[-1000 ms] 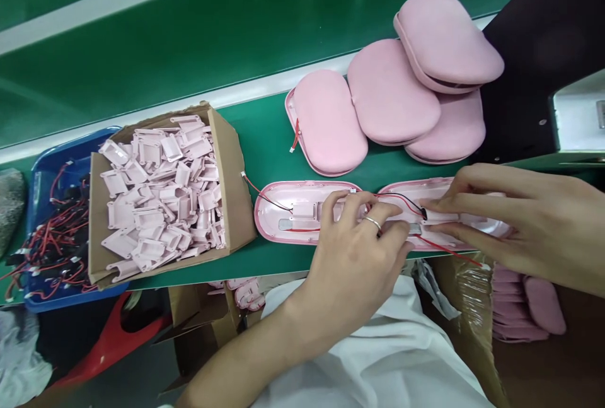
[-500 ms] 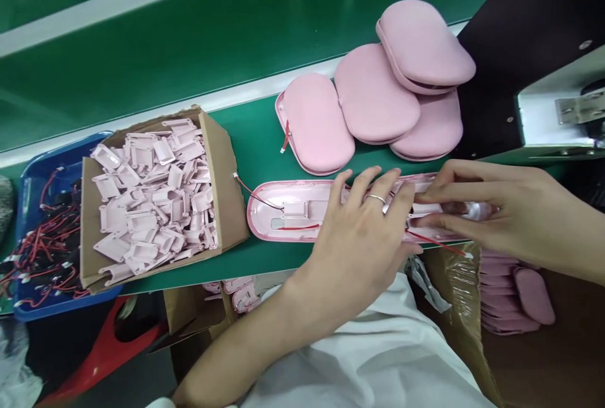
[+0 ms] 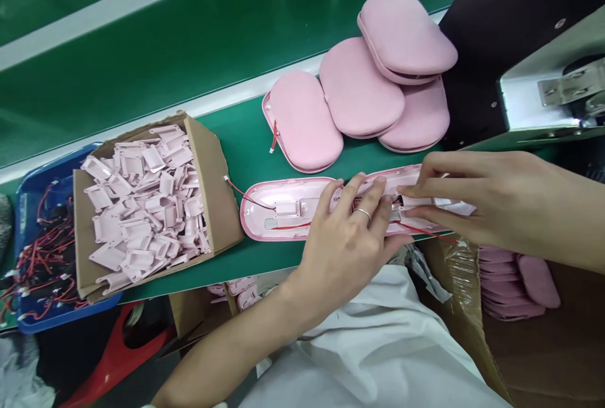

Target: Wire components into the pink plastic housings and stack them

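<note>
A long pink plastic shell [image 3: 258, 190], its hollow side up, lies on the green bench. Inside its left end sit a small pale pink cover [image 3: 287, 209] and a red and black wire [image 3: 246, 196] with a white plug. My left hand [image 3: 347, 228], wearing a ring, straddles the shell's middle, fingers across it and thumb at the near edge. Between thumb and fingers, my right hand [image 3: 482, 200] pinches a small pale pink plastic part [image 3: 420, 202] over the shell's right half. A red wire [image 3: 430, 232] crosses the near rim there. The fingers partly hide the pinched part.
Pale pink plastic pieces fill a cardboard box [image 3: 215, 187] on the left. Beyond it, a blue tray [image 3: 28, 187] contains wired black parts. Several padded pink cases [image 3: 362, 89] lie behind the shell. A black machine panel [image 3: 491, 36] stands right. Below, another carton [image 3: 520, 357] has stacked pink pieces.
The view has shifted slightly. My right hand has moved left and lower onto the shell with the pinched part. My left hand stays across the shell.
</note>
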`<state>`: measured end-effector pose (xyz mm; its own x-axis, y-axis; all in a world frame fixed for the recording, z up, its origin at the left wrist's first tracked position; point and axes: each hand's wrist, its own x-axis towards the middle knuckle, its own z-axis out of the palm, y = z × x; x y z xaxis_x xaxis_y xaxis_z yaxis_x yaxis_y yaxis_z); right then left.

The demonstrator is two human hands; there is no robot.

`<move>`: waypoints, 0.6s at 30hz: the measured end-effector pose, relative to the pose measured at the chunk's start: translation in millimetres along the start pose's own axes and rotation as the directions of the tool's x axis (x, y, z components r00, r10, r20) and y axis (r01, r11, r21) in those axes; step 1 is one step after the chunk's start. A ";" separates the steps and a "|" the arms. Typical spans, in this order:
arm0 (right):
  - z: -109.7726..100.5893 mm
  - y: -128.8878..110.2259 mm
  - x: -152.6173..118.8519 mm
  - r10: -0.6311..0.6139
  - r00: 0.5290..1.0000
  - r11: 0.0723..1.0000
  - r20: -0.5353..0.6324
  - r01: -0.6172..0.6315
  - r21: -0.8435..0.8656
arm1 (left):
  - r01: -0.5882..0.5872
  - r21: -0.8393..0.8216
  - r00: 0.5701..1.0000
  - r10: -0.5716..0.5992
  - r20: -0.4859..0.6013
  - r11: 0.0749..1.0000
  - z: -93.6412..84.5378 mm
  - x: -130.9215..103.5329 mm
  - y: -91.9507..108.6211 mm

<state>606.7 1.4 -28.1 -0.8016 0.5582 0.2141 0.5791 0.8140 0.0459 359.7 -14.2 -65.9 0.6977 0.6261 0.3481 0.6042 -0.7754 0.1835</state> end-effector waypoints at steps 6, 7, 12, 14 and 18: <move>0.1 2.6 3.5 -0.060 0.998 0.998 -0.028 0.060 -0.016 | 0.010 -0.005 1.000 -0.010 -0.003 1.000 0.5 1.1 -0.6; 1.1 3.7 3.8 -0.054 0.998 0.999 -0.035 0.054 0.006 | 0.010 -0.009 1.000 -0.011 -0.009 1.000 0.7 0.8 -0.8; 5.4 11.0 2.6 -0.014 0.999 0.997 -0.036 0.017 0.081 | 0.021 -0.019 0.999 -0.022 -0.025 1.000 3.7 -1.9 -0.3; 6.5 10.9 2.5 0.030 0.999 0.992 -0.019 -0.027 0.124 | 0.024 -0.016 0.999 -0.025 -0.023 1.000 4.7 -2.9 1.0; 11.2 -0.8 1.1 0.217 0.975 0.939 -0.046 -0.196 0.281 | 0.038 -0.015 0.999 -0.038 -0.020 0.999 2.8 -3.3 4.5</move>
<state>603.7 3.2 -38.8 -0.6490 0.7138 0.2634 0.6595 0.7004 -0.2730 361.2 -19.5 -68.8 0.6664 0.6533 0.3594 0.6241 -0.7524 0.2106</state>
